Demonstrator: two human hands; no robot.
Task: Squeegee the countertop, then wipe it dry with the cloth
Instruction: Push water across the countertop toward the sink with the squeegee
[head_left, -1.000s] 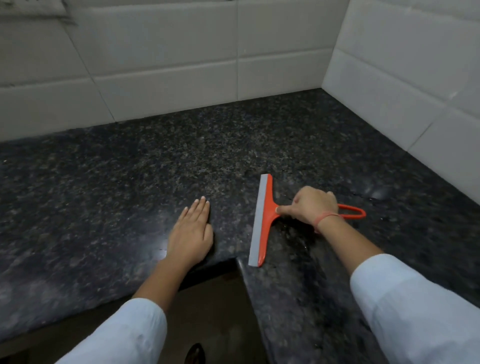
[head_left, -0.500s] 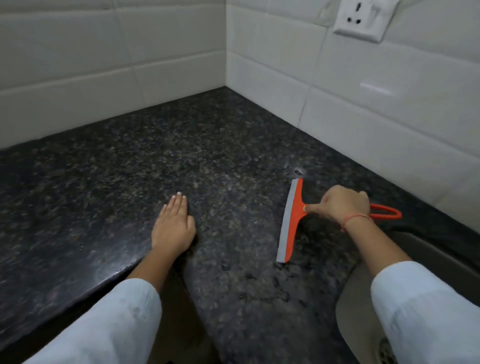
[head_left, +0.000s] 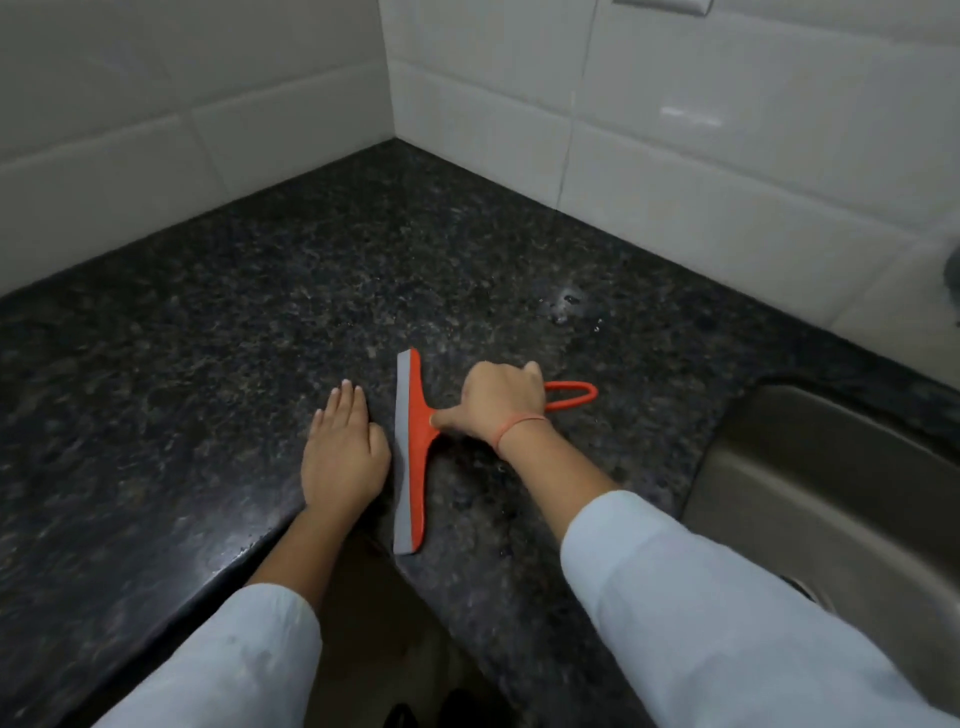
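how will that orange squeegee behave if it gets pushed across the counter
The squeegee looks like thin plastic, so probably light and stiff. It lies flat, so it likely slides rather than rolls. Its grey blade edge probably flexes and drags on the countertop.

Right hand (head_left: 501, 402) around squeegee (head_left: 411, 452) on countertop (head_left: 260, 322)

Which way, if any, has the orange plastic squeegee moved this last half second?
Yes: the squeegee went left, away from the steel sink, toward the granite countertop's inner front corner.

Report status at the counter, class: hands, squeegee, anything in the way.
Right hand grip closed on orange squeegee, blade down on countertop. Left hand flat beside the blade, holding nothing. No cloth in view. Sink to the right.
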